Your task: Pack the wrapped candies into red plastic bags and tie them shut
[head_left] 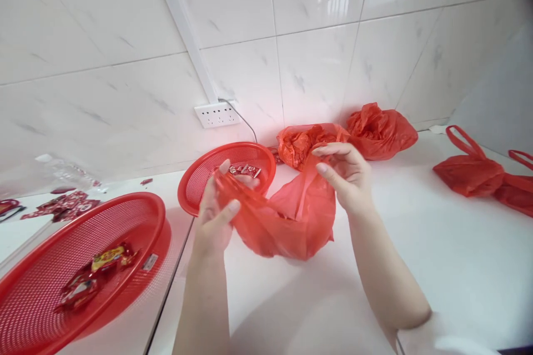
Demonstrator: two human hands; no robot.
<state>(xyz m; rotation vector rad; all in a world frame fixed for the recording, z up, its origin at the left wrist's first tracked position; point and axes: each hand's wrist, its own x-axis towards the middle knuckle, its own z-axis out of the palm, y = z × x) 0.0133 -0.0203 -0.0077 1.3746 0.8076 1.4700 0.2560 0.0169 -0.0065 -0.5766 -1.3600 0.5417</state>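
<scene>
Between my hands hangs a thin red plastic bag point(283, 230), its mouth spread wide and its bottom sagging close over the white table. My left hand point(217, 213) grips the bag's left edge, with the thumb on the near side. On the other side, my right hand point(347, 177) pinches the right edge between thumb and fingers. What lies inside the bag is mostly hidden. Just behind my left hand stands a small red mesh basket point(192, 180) with several small red-and-white wrapped packets point(251, 171) in it.
A larger red basket point(160, 213) at the left holds several shiny wrapped packets point(104, 260). Bunched red bags point(385, 133) lie along the tiled wall; filled red bags with handles point(470, 175) sit at right. A clear bottle point(69, 172) and a power socket point(217, 115) are behind.
</scene>
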